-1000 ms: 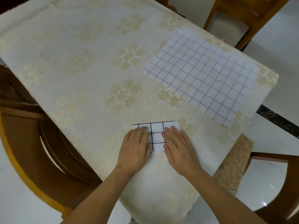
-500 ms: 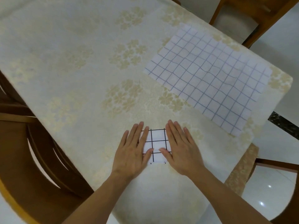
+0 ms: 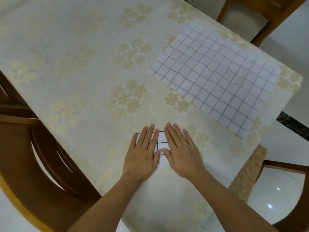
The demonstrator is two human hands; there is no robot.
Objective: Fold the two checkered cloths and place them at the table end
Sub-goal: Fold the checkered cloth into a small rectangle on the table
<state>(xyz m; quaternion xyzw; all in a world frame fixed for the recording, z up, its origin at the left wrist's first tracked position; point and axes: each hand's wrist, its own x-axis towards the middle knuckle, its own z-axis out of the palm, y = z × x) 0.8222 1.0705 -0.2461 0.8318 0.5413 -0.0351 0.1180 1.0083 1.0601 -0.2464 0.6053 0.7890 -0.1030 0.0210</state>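
A small folded white cloth with black grid lines [image 3: 161, 143] lies near the table's near edge. My left hand [image 3: 143, 154] rests flat on its left part, fingers spread. My right hand [image 3: 181, 150] lies flat on its right part, fingers spread; the thumbs nearly touch. Most of this cloth is hidden under the palms. A larger white cloth with blue grid lines [image 3: 217, 76] lies spread flat at the far right of the table, apart from both hands.
The table [image 3: 75, 64] wears a cream cloth with pale gold flowers. Wooden chairs stand at the left [image 3: 33, 164], at the top right [image 3: 247, 15] and at the lower right [image 3: 292, 173]. The floor is glossy white tile.
Both hands have slid forward and flattened over the folded black-grid cloth, covering more of it. The view has shifted slightly. The blue-grid cloth has not moved.
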